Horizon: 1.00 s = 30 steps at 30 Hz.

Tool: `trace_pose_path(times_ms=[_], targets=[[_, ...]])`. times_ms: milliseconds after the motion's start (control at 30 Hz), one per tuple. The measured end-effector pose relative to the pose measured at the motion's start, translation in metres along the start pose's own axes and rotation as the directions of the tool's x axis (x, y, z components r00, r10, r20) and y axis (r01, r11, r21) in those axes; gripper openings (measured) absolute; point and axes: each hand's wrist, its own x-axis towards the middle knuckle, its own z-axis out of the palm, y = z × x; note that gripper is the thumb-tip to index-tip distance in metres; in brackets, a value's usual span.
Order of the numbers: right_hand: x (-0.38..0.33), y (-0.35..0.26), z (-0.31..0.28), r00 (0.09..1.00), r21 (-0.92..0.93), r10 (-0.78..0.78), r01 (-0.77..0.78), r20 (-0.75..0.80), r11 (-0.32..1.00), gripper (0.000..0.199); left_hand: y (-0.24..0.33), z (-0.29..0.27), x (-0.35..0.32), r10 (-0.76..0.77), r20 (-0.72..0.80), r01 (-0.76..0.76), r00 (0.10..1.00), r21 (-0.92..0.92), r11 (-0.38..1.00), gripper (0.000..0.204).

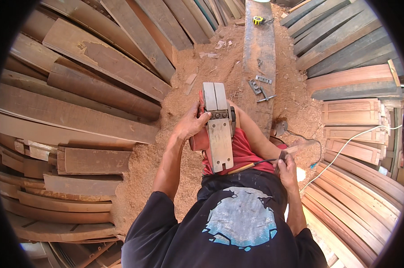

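Note:
An electric hand planer [218,123] with a red body lies upside down on my lap, its grey metal sole facing up. My left hand [192,123] grips its left side near the blade drum. My right hand [286,167] is closed around a thin dark tool with a wooden handle [251,166], whose far end points toward the planer's rear sole. I sit on sawdust in red shorts and a dark shirt.
A long worn plank [261,53] runs ahead of me, carrying a yellow tape measure [258,20], small metal plates [263,79] and a wrench-like tool [265,96]. Stacks of planks [81,94] lie on the left, and boards [354,116] on the right. A white cable [345,147] crosses the right stack.

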Motion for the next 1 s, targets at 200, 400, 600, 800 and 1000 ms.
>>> trace_pose_path(times_ms=[200,400,600,800,1000], targets=[[0.003,-0.045,0.005,0.986,-0.216,0.17,-0.166,-0.003,0.962,0.028,-0.001,-0.004,-0.002,0.021,0.052,-0.021,0.998,0.001,1.0,0.073],[-0.001,-0.068,-0.024,0.999,-0.895,0.012,-0.037,-0.036,0.444,0.041,-0.024,0.004,-0.003,0.037,-0.151,-0.081,0.988,-0.302,0.95,0.074],[0.012,-0.089,-0.067,0.933,-0.677,-0.194,-0.069,-0.304,0.733,0.04,-0.049,-0.001,-0.016,0.074,-0.204,-0.124,0.976,-0.241,0.963,0.074],[0.023,-0.107,-0.067,0.883,-0.371,-0.28,0.133,-0.377,0.919,0.027,-0.065,0.011,-0.042,-0.076,-0.134,-0.024,0.988,-0.619,0.785,0.076],[0.037,-0.131,-0.042,0.96,-0.609,-0.267,0.164,-0.081,0.776,0.029,-0.053,0.014,-0.052,-0.136,-0.095,-0.002,0.986,-0.828,0.56,0.071]])
